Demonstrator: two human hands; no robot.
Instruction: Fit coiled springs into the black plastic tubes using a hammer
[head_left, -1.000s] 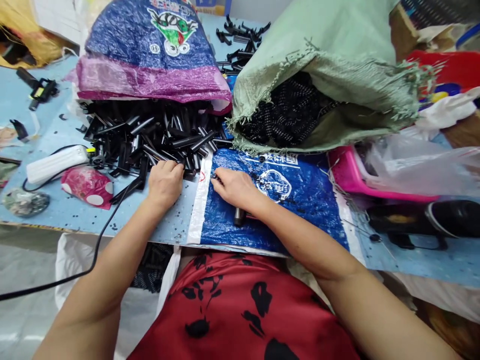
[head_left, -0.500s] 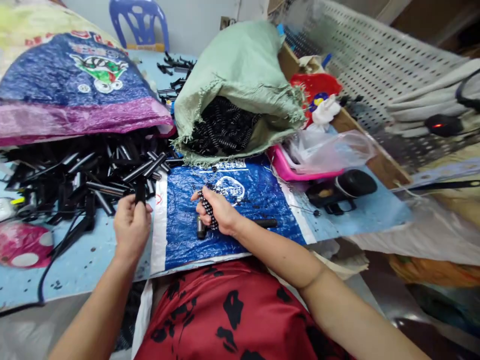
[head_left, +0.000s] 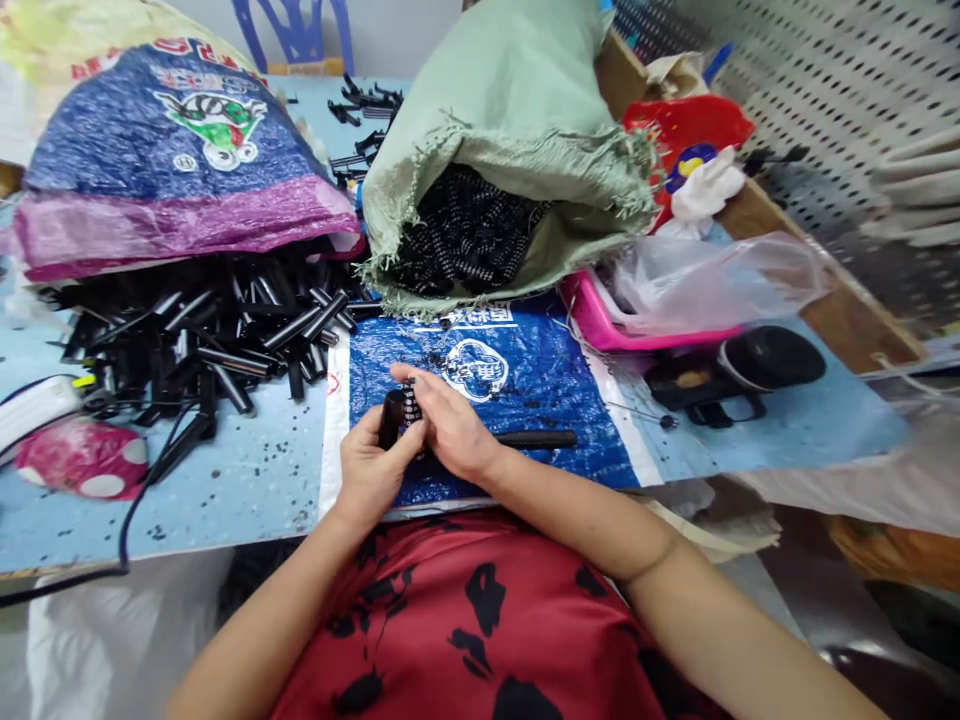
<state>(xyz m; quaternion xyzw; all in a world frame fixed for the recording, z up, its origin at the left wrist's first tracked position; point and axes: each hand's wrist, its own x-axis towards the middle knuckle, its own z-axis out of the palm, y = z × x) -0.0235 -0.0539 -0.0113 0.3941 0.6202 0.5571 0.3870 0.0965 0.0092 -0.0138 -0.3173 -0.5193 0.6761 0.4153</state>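
My left hand (head_left: 370, 468) is closed round a short, glossy black tube (head_left: 390, 420), held upright above the blue printed plastic sheet (head_left: 480, 375). Against it, my right hand (head_left: 459, 428) holds a black strip with rows of pale dots (head_left: 412, 402). Both hands touch, and the lower ends of the two pieces are hidden by fingers. A black rod (head_left: 544, 440) lies on the sheet beyond my right wrist. Similar dotted pieces (head_left: 472, 235) fill the mouth of a pale green sack (head_left: 517, 100) ahead of my hands.
Left of the sheet, black tubes and handle-like parts (head_left: 255, 350) are heaped before a large printed bag (head_left: 187, 215). A dotted pink object (head_left: 82, 458) and a black cable (head_left: 124, 530) lie nearby. To the right are a pink tray (head_left: 600, 325) and a black lidded cup (head_left: 772, 358).
My left hand has come right from the heap's edge with a black piece and now meets my right hand. The view has shifted slightly, so the scene sits differently.
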